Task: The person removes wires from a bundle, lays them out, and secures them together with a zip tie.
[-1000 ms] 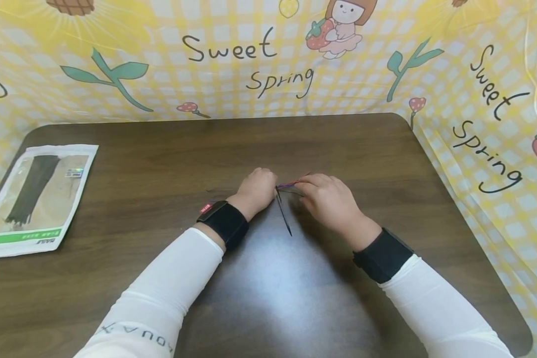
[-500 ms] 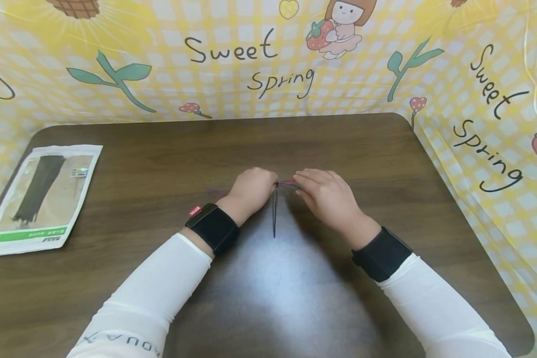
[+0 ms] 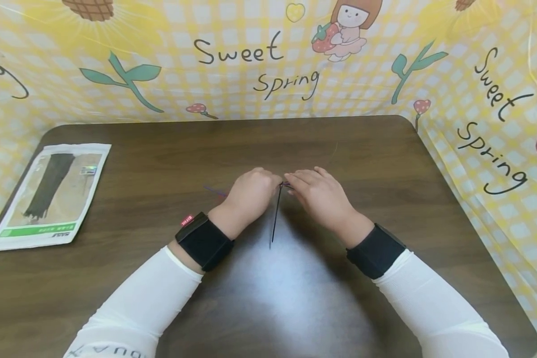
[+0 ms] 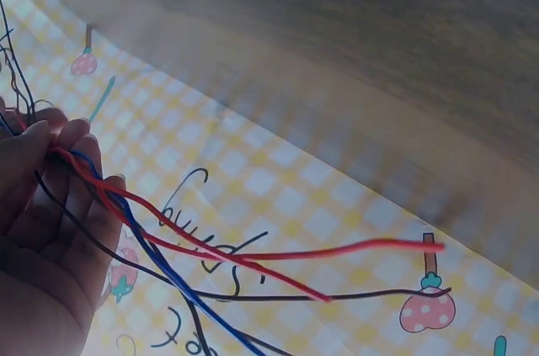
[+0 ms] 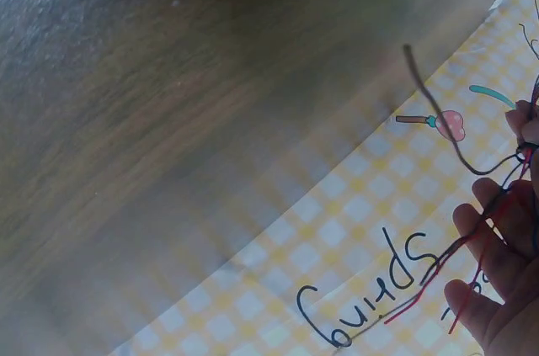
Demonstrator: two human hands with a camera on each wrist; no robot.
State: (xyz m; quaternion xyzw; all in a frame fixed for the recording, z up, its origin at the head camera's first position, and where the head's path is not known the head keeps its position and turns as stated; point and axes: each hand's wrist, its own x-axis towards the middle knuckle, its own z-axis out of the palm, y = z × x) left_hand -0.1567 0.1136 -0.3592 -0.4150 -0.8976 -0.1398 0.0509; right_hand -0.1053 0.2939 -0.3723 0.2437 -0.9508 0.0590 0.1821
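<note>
My left hand (image 3: 250,196) and right hand (image 3: 319,196) meet over the middle of the table, fingertips close together at a bundle of thin wires. The left hand pinches the bundle; past its fingers, red wires (image 4: 337,252), a blue wire (image 4: 173,275) and black wires (image 4: 261,298) fan out in the left wrist view. My right hand holds the bundle just beside it, with red wires (image 5: 477,289) lying across its fingers. A loose dark wire (image 5: 433,103) curves away in the right wrist view. In the head view, a black wire (image 3: 276,214) hangs between the hands. The right thumb is hidden.
On the left of the brown table (image 3: 183,149) lies a white packet (image 3: 89,199) with a picture of dark cloth-like strands. A yellow checked cloth (image 3: 232,89) with printed drawings hangs behind the table and along its right side.
My right hand has moved left, narrowing the gap to the left hand. The left wrist has swung lower and left. The hanging wires have shifted, and the head view has turned slightly left.
</note>
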